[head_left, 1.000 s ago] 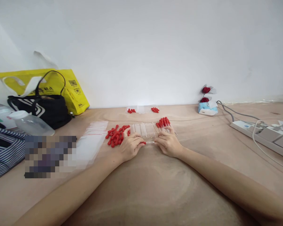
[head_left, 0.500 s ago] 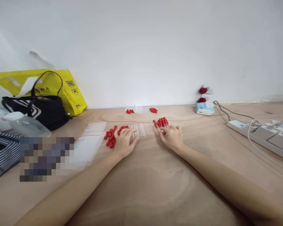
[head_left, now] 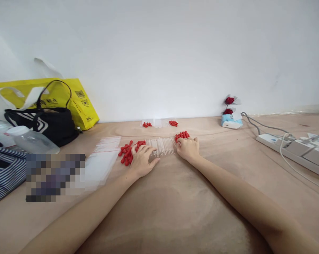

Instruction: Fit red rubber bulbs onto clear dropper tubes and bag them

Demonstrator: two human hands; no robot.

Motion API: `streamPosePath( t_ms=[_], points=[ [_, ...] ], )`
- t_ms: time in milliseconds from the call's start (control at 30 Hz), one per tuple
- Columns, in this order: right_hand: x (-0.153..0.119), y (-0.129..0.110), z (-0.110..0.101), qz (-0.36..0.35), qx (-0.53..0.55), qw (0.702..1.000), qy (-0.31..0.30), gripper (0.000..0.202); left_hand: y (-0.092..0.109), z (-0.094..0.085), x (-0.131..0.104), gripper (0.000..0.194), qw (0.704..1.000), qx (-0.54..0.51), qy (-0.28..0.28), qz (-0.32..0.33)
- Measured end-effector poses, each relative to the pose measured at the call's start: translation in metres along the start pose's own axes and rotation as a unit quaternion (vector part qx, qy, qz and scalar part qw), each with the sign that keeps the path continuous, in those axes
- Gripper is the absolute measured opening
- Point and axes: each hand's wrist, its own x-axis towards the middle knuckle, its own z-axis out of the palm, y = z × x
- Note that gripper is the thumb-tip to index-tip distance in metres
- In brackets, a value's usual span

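My left hand rests with its fingers apart over the right side of a loose pile of red rubber bulbs. Its fingertips reach the left end of a row of thin clear tubes laid side by side on the wooden table. At the other end of that row, my right hand is closed, its fingers curled down against the near side of several red bulbs lined up together. Whatever is between those fingers is hidden.
Flat clear zip bags lie left of the pile. Farther back, a clear bag shows red bulbs at both ends. A yellow bag, black bag and plastic bottle stand left. A power strip and tissue pack are right.
My right hand has shifted slightly left, and its fingers have curled in closer to the lined-up red bulbs. My left hand stays at the pile, its thumb a little farther out.
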Motion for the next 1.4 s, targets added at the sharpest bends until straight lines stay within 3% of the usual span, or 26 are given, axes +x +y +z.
streamPosePath(
  t_ms=[133,233,367,533,800,933,1133,1233,1400],
  points=[
    [0.000,0.002,0.001,0.001,0.008,1.000,0.009,0.029,-0.003,-0.008,0.009,0.024,0.999,0.017,0.018,-0.028],
    [0.003,-0.002,0.001,0.010,0.019,1.000,0.007,0.028,-0.016,-0.021,0.022,0.018,0.993,0.060,0.038,-0.097],
    [0.012,-0.009,0.000,0.024,0.003,0.999,-0.045,0.027,-0.041,-0.032,0.030,0.013,0.980,0.100,-0.012,-0.170],
    [0.024,-0.015,0.003,0.033,-0.030,0.994,-0.103,0.023,-0.055,-0.028,0.026,0.018,0.978,0.097,-0.044,-0.179],
    [0.023,-0.022,0.002,0.046,-0.030,0.994,-0.092,0.026,-0.052,-0.031,0.026,0.039,0.969,0.116,-0.031,-0.216],
    [0.011,-0.018,-0.010,-0.035,-0.024,0.999,-0.025,0.028,-0.047,-0.040,0.027,0.048,0.963,0.122,-0.075,-0.226],
    [-0.022,0.007,-0.019,-0.235,0.027,0.972,-0.008,0.013,-0.039,-0.041,0.027,0.035,0.961,0.153,-0.091,-0.209],
    [-0.031,0.020,-0.017,-0.264,0.062,0.962,-0.011,0.009,-0.037,-0.039,0.027,0.026,0.962,0.151,-0.096,-0.208],
    [-0.031,0.028,-0.014,-0.251,0.094,0.962,-0.047,0.012,-0.038,-0.041,0.028,0.026,0.966,0.126,-0.086,-0.207]
  ],
)
